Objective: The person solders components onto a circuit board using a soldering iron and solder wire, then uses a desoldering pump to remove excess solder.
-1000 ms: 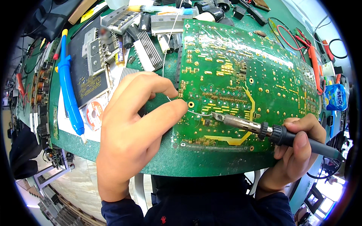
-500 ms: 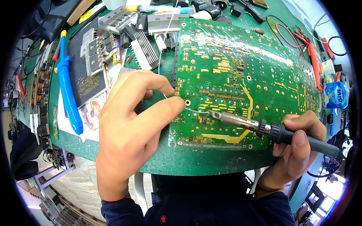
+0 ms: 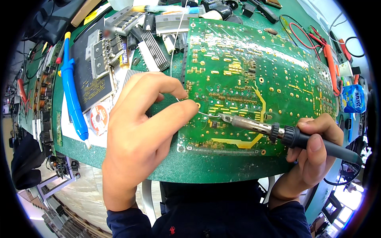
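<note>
A large green circuit board [image 3: 285, 107] lies on the table in front of me, its soldered side up. At its left edge, my left hand [image 3: 145, 127] pinches thin solder wire [image 3: 208, 115] between thumb and index finger. The wire's free end reaches to the tip of a soldering iron [image 3: 254, 124]; its other length runs up past the hand toward the far side. My right hand [image 3: 317, 144] grips the iron by its dark handle, over the board's near right part. The iron's tip is low over the board, beside rows of pads; exact contact is too small to tell.
A blue desoldering pump [image 3: 73, 97] lies at the left, beside a small round reel [image 3: 98, 118]. Heat sinks [image 3: 152, 51] and capacitors crowd the far left. Red test probes [image 3: 329, 65] and a blue packet [image 3: 353, 99] are at the right. The green table's [image 3: 222, 172] front edge is near me.
My left hand has shifted slightly right, with the solder wire still pinched. The iron's tip has moved very slightly, staying at the wire's end.
</note>
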Motion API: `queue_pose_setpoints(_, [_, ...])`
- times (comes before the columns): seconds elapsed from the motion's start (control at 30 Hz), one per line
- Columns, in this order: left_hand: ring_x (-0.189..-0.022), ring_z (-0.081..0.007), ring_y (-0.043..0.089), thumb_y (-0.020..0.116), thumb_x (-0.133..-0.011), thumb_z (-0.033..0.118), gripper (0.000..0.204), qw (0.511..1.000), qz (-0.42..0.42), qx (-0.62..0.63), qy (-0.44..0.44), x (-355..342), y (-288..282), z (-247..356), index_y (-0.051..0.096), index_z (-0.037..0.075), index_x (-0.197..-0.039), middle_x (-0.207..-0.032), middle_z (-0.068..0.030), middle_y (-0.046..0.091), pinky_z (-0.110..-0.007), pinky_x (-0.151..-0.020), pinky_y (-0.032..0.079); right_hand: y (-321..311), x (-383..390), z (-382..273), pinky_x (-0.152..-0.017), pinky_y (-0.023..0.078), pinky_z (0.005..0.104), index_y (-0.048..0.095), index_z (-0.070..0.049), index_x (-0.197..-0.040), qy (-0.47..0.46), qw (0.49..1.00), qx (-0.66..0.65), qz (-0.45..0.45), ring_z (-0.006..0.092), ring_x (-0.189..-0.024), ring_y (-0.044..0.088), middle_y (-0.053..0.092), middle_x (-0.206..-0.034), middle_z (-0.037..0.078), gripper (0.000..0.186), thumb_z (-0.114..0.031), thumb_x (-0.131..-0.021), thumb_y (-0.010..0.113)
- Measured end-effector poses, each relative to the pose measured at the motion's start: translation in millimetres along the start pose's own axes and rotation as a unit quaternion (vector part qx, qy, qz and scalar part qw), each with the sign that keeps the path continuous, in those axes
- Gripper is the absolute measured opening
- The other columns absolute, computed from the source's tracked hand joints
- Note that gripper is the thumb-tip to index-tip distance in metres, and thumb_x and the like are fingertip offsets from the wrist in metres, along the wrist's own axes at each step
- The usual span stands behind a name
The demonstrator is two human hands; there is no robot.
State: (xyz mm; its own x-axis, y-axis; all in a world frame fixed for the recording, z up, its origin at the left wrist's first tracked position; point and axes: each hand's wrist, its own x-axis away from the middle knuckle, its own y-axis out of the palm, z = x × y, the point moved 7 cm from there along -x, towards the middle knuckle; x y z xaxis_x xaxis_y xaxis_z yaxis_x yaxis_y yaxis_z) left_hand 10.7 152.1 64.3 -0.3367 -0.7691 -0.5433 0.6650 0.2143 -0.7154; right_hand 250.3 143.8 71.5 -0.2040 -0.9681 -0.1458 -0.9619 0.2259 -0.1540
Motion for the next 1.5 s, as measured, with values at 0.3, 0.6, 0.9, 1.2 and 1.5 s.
queue_pose_setpoints(0.3, [-0.077,-0.0230,0.058,0.069,-0.062,-0.005,0.021,1.000,-0.002,-0.012,-0.001,0,0,0,0.066,0.002,-0.081,-0.086,-0.0100,0.057,-0.030,-0.065,0.048,2,0,-3,-0.039,0.039,0.0204,0.060,0.004,-0.077,-0.035,0.999,-0.006,-0.031,0.0137,-0.041,0.053,0.054,-0.058,0.010,0.036,-0.029,-0.073,0.072])
queue_pose_setpoints(0.6, [-0.076,-0.0222,0.058,0.068,-0.062,-0.005,0.021,1.000,0.001,-0.009,-0.002,0,0,0,0.067,0.003,-0.081,-0.086,-0.0098,0.057,-0.029,-0.065,0.048,4,-1,-4,-0.038,0.037,0.0196,0.059,0.005,-0.078,-0.069,0.996,-0.013,-0.052,0.0129,-0.040,0.052,0.053,-0.055,0.009,0.035,-0.027,-0.074,0.072])
queue_pose_setpoints(0.9, [-0.075,-0.0216,0.059,0.066,-0.063,-0.008,0.023,1.000,0.008,-0.005,0.007,1,-1,-1,0.067,0.002,-0.084,-0.088,-0.0107,0.059,-0.029,-0.064,0.049,4,0,-3,-0.040,0.037,0.0197,0.059,0.006,-0.078,-0.064,0.997,-0.019,-0.049,0.0125,-0.041,0.051,0.053,-0.056,0.010,0.035,-0.027,-0.075,0.071])
queue_pose_setpoints(1.2, [-0.076,-0.0205,0.061,0.061,-0.070,-0.013,0.019,0.998,0.036,-0.027,-0.048,3,-12,-9,0.065,0.000,-0.084,-0.093,-0.0119,0.062,-0.027,-0.065,0.047,5,-1,-4,-0.044,0.036,0.0210,0.060,0.005,-0.073,-0.038,0.998,-0.003,-0.042,0.0128,-0.046,0.050,0.053,-0.059,0.010,0.033,-0.027,-0.073,0.067])
queue_pose_setpoints(1.5, [-0.078,-0.0209,0.060,0.052,-0.076,-0.013,0.019,0.998,0.011,-0.012,-0.060,5,-10,-17,0.063,-0.002,-0.086,-0.089,-0.0108,0.062,-0.027,-0.069,0.045,5,0,-8,-0.049,0.038,0.0197,0.062,0.006,-0.077,-0.050,0.998,0.033,-0.035,0.0114,-0.049,0.053,0.055,-0.062,0.009,0.029,-0.023,-0.076,0.063])
